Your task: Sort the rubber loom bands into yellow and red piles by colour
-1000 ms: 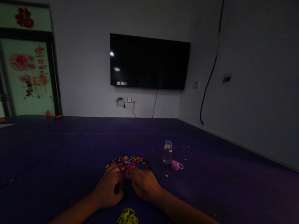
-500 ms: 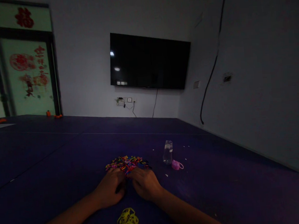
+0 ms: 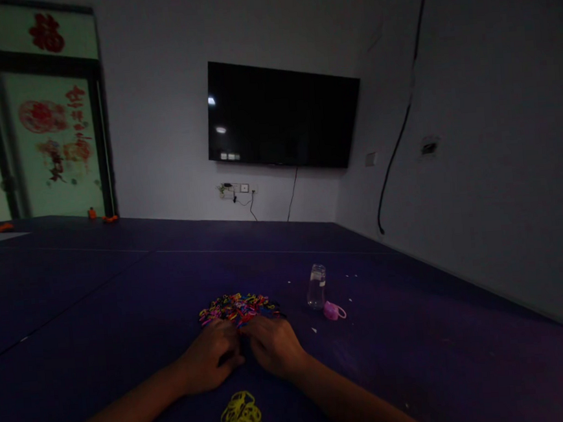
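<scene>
A heap of many-coloured rubber bands [image 3: 240,303] lies on the purple tabletop, just beyond my fingers. My left hand [image 3: 215,353] rests at the heap's near left edge, with its fingers curled down and closed. Close beside it, my right hand [image 3: 274,345] reaches the near right edge, its fingers also bent and closed. The fingertips of both are hidden, so whatever they may grip does not show. Nearer to me, between my forearms, sits a separate small pile of yellow rubber bands [image 3: 242,419].
Right of the heap stands a clear bottle [image 3: 316,288] without its lid. A pink cap with a loop [image 3: 332,311] lies beside it. Small white scraps [image 3: 313,330] dot the purple tabletop [image 3: 417,330]. Orange objects [image 3: 110,218] are at the far left edge.
My left hand has shifted slightly to the right, its thumb now nearer the right hand. The right hand has barely moved. Both piles look the same.
</scene>
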`<action>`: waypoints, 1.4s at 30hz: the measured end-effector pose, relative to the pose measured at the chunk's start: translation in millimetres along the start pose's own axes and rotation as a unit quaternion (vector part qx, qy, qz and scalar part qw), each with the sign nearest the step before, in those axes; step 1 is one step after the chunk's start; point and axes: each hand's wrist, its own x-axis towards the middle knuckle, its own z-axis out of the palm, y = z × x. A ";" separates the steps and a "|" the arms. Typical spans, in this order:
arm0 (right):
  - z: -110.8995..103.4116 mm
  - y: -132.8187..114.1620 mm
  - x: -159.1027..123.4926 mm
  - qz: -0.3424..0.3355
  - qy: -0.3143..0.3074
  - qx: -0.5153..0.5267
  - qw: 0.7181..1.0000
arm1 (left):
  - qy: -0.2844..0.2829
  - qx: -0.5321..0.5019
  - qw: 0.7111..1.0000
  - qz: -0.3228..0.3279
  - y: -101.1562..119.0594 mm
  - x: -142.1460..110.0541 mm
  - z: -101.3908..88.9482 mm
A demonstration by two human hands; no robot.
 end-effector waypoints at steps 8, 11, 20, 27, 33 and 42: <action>-0.2 0.2 0.1 0.004 -0.002 0.003 1.000 | 0.017 -0.155 0.986 -0.060 18.1 1.3 -1.0; -1.7 -0.4 0.5 -0.001 0.002 0.004 1.000 | 0.072 -0.126 0.984 -0.107 17.4 1.6 -1.8; 0.5 0.6 0.0 0.009 0.013 0.000 1.000 | -0.027 -0.330 0.931 -0.155 20.5 -3.2 11.8; 1.9 1.4 0.2 0.009 0.023 0.014 1.000 | 0.053 -0.222 0.966 -0.117 23.3 -1.4 4.1; 5.0 8.6 5.6 0.110 0.021 0.028 0.993 | 0.080 0.049 0.994 -0.056 -7.5 2.4 -3.8; 0.3 6.8 12.6 0.105 -0.107 0.028 0.988 | 0.001 0.117 0.987 -0.111 -29.3 -2.1 13.2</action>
